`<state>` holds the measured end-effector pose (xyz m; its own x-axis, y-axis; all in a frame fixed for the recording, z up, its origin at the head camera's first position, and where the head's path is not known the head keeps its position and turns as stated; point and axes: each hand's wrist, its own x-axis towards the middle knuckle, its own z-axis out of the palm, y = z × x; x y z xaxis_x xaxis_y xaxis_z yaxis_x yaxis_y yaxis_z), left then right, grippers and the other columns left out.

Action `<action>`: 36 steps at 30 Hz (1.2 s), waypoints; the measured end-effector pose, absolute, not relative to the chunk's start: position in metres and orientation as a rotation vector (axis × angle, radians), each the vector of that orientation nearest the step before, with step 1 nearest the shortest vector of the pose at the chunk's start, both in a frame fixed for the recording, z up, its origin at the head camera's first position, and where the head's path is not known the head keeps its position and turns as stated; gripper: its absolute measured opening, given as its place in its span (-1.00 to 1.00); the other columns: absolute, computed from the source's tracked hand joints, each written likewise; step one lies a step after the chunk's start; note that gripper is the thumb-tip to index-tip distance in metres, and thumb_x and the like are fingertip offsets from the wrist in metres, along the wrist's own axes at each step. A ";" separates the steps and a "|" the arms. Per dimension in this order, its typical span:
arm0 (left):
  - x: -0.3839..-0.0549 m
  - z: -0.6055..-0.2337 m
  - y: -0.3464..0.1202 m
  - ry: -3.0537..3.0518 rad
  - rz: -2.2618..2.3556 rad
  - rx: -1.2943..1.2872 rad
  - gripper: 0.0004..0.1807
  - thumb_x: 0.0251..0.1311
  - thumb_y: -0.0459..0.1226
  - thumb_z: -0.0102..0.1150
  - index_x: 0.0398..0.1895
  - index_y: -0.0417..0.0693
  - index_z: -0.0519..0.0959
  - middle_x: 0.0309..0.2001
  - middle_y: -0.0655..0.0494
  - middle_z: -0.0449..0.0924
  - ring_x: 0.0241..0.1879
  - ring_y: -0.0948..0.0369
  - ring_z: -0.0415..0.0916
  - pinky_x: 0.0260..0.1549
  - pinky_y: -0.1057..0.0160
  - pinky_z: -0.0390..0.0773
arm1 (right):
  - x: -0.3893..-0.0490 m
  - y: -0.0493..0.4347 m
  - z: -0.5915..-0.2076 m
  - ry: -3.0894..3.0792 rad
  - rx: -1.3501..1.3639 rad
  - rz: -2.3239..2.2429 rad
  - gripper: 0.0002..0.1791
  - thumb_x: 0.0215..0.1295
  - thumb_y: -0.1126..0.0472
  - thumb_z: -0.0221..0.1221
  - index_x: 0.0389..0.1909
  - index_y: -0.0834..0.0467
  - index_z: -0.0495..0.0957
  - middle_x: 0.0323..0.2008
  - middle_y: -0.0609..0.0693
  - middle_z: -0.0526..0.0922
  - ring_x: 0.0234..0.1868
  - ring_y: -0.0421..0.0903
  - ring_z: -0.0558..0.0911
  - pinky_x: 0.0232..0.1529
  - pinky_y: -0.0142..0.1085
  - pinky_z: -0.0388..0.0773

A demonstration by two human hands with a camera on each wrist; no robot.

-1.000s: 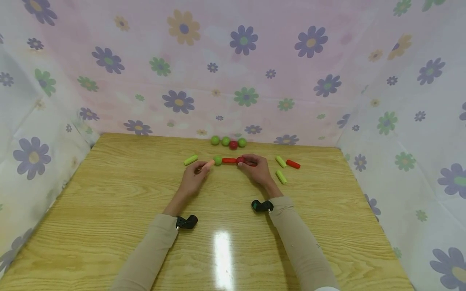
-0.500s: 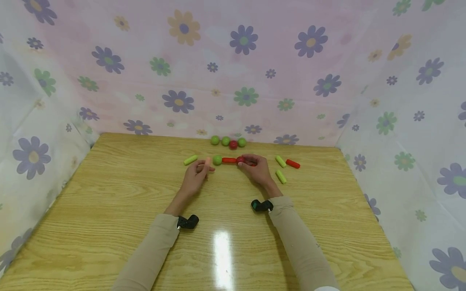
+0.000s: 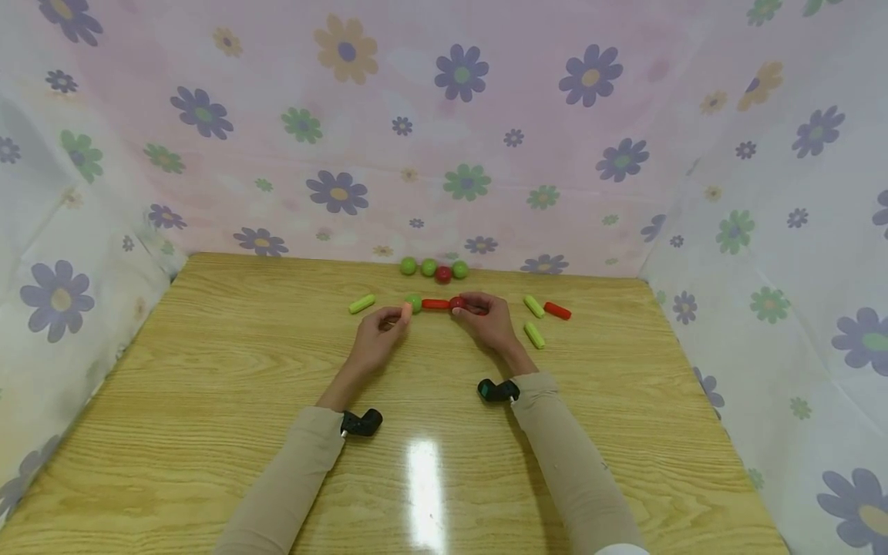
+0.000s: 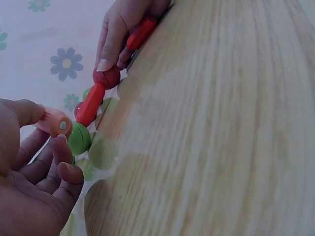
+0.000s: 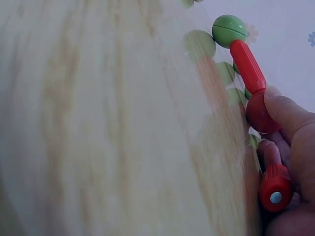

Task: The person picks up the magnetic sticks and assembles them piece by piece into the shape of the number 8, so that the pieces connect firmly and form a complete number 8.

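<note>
My left hand pinches a peach-coloured magnetic rod between thumb and fingers. A silver metal tip shows on the rod's end, and the rod overlaps the green ball in the left wrist view. That ball sits at one end of a red rod, with a dark red ball at the other end. My right hand holds the dark red ball by thumb and fingers. Another red rod, also metal-tipped, lies by the lower fingers of my right hand.
Behind the hands, several green balls and one dark red ball line the table's back edge by the flowered cloth. A yellow-green rod lies left; two more yellow-green rods and a red rod lie right.
The left hand drew the peach rod away from the green ball, turned it, and brought it back beside the ball. My right hand keeps its hold on the dark red ball.
</note>
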<state>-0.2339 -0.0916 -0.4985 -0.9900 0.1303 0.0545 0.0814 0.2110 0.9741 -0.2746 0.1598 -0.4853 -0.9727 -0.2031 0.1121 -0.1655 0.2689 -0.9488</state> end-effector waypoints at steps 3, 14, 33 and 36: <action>-0.234 -0.498 -0.091 2.387 1.971 0.190 -0.57 0.50 -0.17 0.11 0.24 -0.30 0.54 0.08 -0.22 0.63 0.05 -0.01 0.59 -0.03 0.25 0.58 | -0.272 0.159 -0.479 2.472 -0.360 -1.838 -0.59 0.35 0.38 0.29 0.17 0.47 0.55 0.05 0.43 0.64 0.07 0.32 0.62 -0.09 -0.49 0.53; -0.234 -0.499 -0.089 2.308 2.010 0.054 -0.63 0.47 -0.30 0.11 0.22 -0.36 0.55 -0.02 -0.30 0.67 -0.17 0.07 0.63 -0.37 0.40 0.55 | -0.270 0.160 -0.480 2.470 -0.359 -1.829 -0.58 0.35 0.38 0.29 0.18 0.47 0.55 0.06 0.44 0.63 0.09 0.33 0.62 -0.09 -0.50 0.52; -0.236 -0.498 -0.085 2.273 2.009 0.066 -0.58 0.46 -0.33 0.06 0.23 -0.52 0.47 -0.29 -0.16 0.70 -0.53 0.26 0.53 -0.57 0.40 0.51 | -0.273 0.159 -0.480 2.507 -0.366 -1.800 -0.59 0.35 0.36 0.30 0.17 0.43 0.57 0.08 0.38 0.64 0.10 0.26 0.64 0.09 -0.20 0.60; -0.237 -0.498 -0.086 2.274 1.995 0.063 -0.57 0.48 -0.32 0.06 0.24 -0.50 0.47 -0.28 -0.20 0.70 -0.53 0.27 0.53 -0.57 0.40 0.52 | -0.273 0.159 -0.480 2.502 -0.364 -1.806 -0.59 0.35 0.37 0.30 0.17 0.43 0.57 0.07 0.39 0.64 0.09 0.27 0.64 0.05 -0.28 0.59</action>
<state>-0.2371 -0.0856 -0.4979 -0.9924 0.1078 -0.0595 -0.0450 0.1324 0.9902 -0.2731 0.1593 -0.4804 -0.9719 -0.2088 0.1087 -0.1689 0.2969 -0.9399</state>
